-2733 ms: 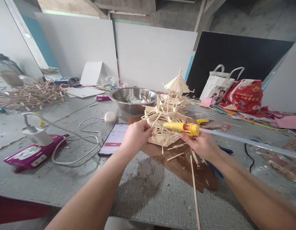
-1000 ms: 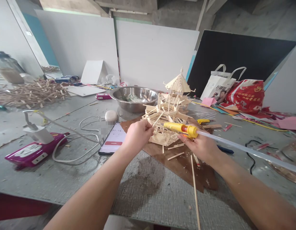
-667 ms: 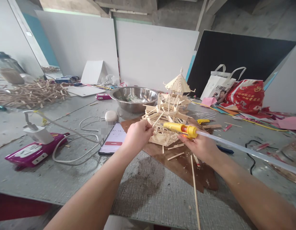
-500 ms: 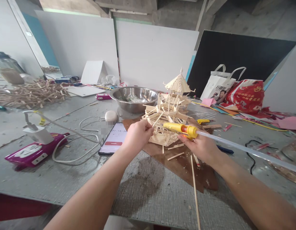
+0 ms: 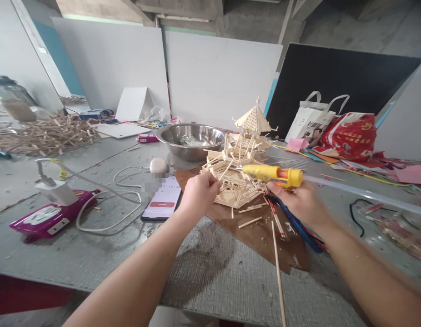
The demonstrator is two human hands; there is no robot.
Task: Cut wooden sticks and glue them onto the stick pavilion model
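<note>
A tiered tower of thin wooden sticks with a pointed roof stands on a brown sheet. At its left side, my left hand pinches a thin wooden stick that slants up against the lower tier. My right hand is wrapped round a yellow glue gun, its nozzle pointing left at the tower and a clear glue stick running out of its back. Below the right hand lies a blue-handled tool. Loose sticks lie in front of the tower.
A steel bowl sits behind the tower. To the left are a phone, a purple power strip with a white cable, and a stick pile. A red bag and a glass jar are at the right.
My right hand has moved right with the glue gun, drawing the nozzle back from the held stick. More of the blue-handled tool shows. My left hand has barely shifted.
</note>
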